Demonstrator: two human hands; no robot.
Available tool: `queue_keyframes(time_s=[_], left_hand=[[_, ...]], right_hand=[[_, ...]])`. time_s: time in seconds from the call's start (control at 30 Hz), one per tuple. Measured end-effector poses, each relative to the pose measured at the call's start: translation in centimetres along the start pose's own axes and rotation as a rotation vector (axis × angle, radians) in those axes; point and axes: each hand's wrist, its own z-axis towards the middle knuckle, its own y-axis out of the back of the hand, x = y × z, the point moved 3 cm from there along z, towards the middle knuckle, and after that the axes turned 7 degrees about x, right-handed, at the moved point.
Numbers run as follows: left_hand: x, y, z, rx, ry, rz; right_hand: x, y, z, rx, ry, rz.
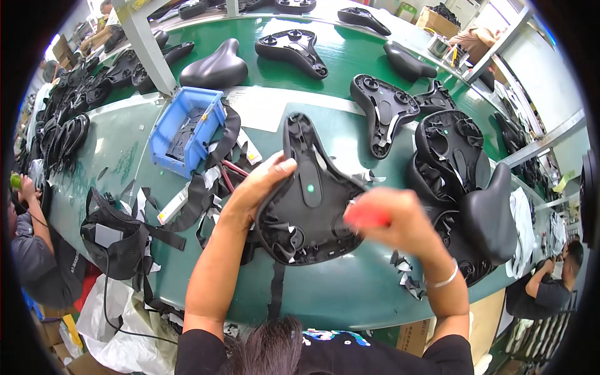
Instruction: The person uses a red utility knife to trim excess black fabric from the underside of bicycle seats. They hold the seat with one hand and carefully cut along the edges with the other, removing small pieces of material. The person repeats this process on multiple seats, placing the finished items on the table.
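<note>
In front of me a black bicycle saddle [312, 215] lies underside up, its narrow nose pointing away. My left hand [262, 181] is closed on its left edge, with the thumb near the middle of the underside. At the saddle's right rear edge, my right hand [397, 219] grips a red object [367, 214]. Motion smears that object, and I cannot make out its kind or its working end. A green dot marks the bare underside, and the black cover's gathered edge runs round the rim.
A blue bin [187, 131] holding flat dark pieces stands at the left, beside black strips and scraps. Stacked saddles [453, 140] crowd my right side. Others rest on the green belt [337, 87] beyond. A black bag [115, 231] lies left. Other people [47, 250] work at both sides.
</note>
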Motion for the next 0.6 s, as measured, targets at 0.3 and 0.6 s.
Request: queue_keyframes(time_s=[0.3, 0.6], left_hand=[[1.7, 1.0, 0.1, -0.065, -0.107, 0.097], [1.3, 0.6, -0.7, -0.099, 0.003, 0.024]], right_hand=[[-27.4, 14.9, 12.8, -1.086, -0.421, 1.062], [-43.3, 18.6, 18.9, -1.291, -0.667, 1.329]])
